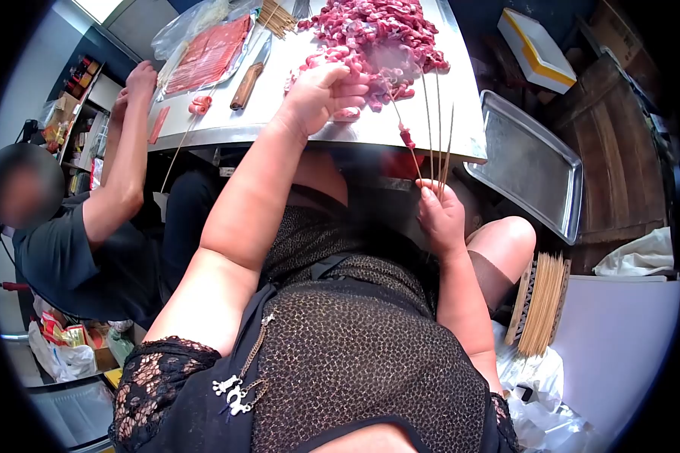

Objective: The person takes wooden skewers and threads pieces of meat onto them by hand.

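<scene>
My left hand (317, 94) is at the near side of a heap of raw red meat pieces (378, 30) on the white table (264, 121). Its fingers are stretched toward the meat and a little apart; no held piece can be made out. Beyond the table's front edge, my right hand (440, 215) is closed around several thin wooden skewers (440, 128) that point up over the table. One of them, the leftmost, bears a small piece of red meat (406, 136). The other skewers look bare.
A wooden-handled knife (247, 86), a bag with meat skewers (208, 57) and loose sticks (277, 16) lie left on the table. A co-worker's hands (138, 79) are at its left edge. Right are a metal tray (527, 162), a white-yellow box (536, 49) and a skewer bundle (542, 302).
</scene>
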A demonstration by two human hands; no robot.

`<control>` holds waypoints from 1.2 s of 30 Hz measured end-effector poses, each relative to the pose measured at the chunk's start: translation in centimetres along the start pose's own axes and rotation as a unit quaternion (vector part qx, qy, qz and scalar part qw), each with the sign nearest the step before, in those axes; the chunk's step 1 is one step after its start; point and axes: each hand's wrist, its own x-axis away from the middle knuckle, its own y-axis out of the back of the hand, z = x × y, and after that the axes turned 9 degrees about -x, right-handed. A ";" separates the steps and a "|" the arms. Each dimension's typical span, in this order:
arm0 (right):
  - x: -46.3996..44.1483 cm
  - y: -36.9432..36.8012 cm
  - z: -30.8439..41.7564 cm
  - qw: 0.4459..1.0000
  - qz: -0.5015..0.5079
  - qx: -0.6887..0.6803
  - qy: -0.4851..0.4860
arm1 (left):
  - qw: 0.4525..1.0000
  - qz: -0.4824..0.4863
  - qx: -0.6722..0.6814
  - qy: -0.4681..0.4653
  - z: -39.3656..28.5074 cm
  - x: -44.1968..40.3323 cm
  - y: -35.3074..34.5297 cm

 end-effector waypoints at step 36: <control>1.0 -0.9 -0.5 0.994 -0.021 0.099 0.046 | 0.989 0.047 0.141 -0.016 3.4 1.9 -4.3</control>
